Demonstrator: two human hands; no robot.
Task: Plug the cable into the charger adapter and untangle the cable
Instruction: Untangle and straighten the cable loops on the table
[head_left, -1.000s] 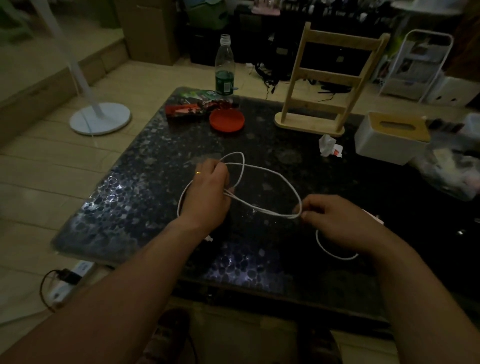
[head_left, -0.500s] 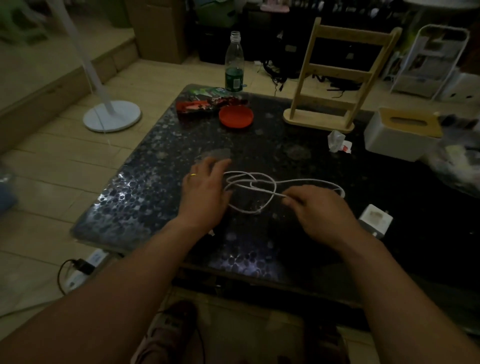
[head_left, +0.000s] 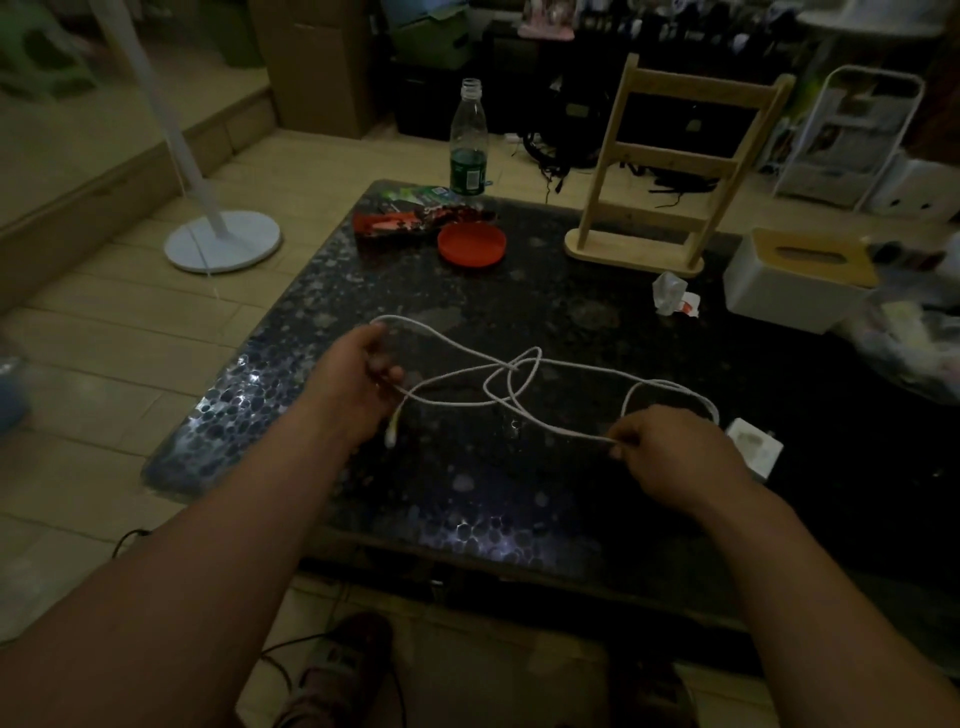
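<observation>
A thin white cable (head_left: 511, 387) is stretched above the dark table (head_left: 519, 493) between my two hands, with a loose knot of crossing loops at its middle. My left hand (head_left: 358, 376) pinches the cable near one end; a small plug dangles just below that hand. My right hand (head_left: 670, 447) pinches another strand, and a loop of cable curls behind it. The white charger adapter (head_left: 753, 447) lies on the table just right of my right hand, partly hidden by it. Whether the cable is plugged into it I cannot tell.
At the back of the table stand a wooden rack (head_left: 665, 171), a red lid (head_left: 471, 244), a snack packet (head_left: 410, 218), a plastic bottle (head_left: 467, 140), a crumpled wrapper (head_left: 672, 293) and a white tissue box (head_left: 795, 280). A fan base (head_left: 223, 241) sits on the floor left.
My hands have moved apart, the right one out toward the adapter, drawing the bunched cable out into a long span with the knot in the middle.
</observation>
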